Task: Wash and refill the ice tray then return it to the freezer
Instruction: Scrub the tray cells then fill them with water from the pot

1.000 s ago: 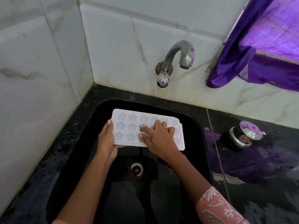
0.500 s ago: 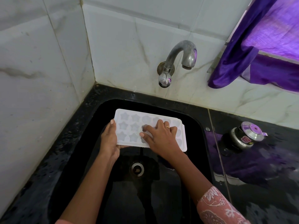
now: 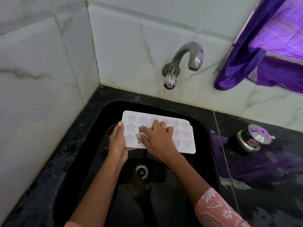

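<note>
Your ice tray (image 3: 184,134) looks like matt, frosted white plastic; the sink (image 3: 202,136) beneath is glossy black (wet-looking); the tap (image 3: 183,58) is dull, tarnished metal; your curtain (image 3: 237,63) is shiny purple cloth.

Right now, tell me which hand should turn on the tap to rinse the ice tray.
Probably right. The left hand grips the ice tray by its edge, holding it up; the right hand only rests on top, nearer the tap.
</note>
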